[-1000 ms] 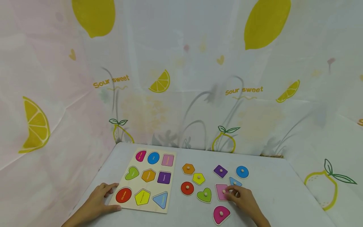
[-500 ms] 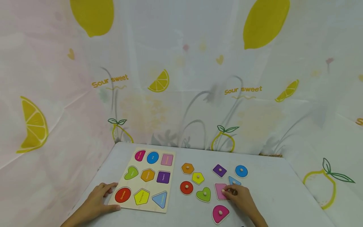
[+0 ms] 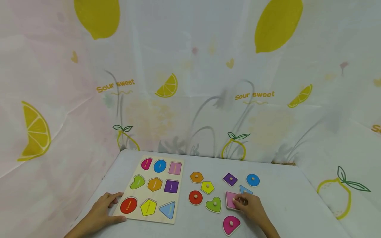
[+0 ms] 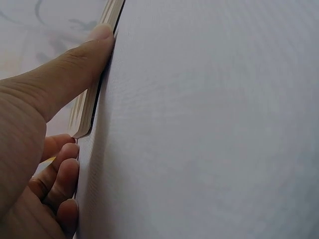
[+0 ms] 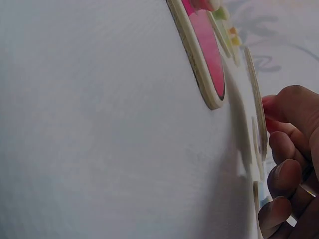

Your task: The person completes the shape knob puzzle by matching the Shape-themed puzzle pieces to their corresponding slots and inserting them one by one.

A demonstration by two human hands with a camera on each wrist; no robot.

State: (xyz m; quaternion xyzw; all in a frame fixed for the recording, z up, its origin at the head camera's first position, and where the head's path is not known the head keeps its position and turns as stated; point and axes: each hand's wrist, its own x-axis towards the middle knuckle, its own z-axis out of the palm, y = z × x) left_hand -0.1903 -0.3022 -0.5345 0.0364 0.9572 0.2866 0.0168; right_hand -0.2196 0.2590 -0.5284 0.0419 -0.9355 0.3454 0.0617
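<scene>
A wooden shape puzzle board (image 3: 138, 215) lies on the left side of the table, with printed coloured shapes. My left hand (image 3: 99, 211) rests at its near left corner. In the left wrist view the straight thumb (image 4: 75, 67) touches the board's edge, while the other fingers lie loosely bent past the corner. My right hand (image 3: 251, 206) pinches the knob of a pink four-sided puzzle piece (image 3: 230, 199) between thumb and fingertips. That pink piece (image 5: 256, 99) stands edge-on in the right wrist view, slightly off the table; the fingers partly cover it.
Knobbed pieces lie around the right hand: a magenta half-round piece (image 3: 230, 225), green heart (image 3: 212, 205), red circle (image 3: 195, 197), yellow pentagon (image 3: 206, 188), orange hexagon (image 3: 196, 177), purple piece (image 3: 230, 178), blue round piece (image 3: 252, 180) and partly covered blue triangle (image 3: 244, 189). A printed curtain (image 3: 190, 112) stands behind.
The pink piece has risen slightly and tilted in my right hand's pinch; earlier it lay flat. My left hand has stayed at the board's corner.
</scene>
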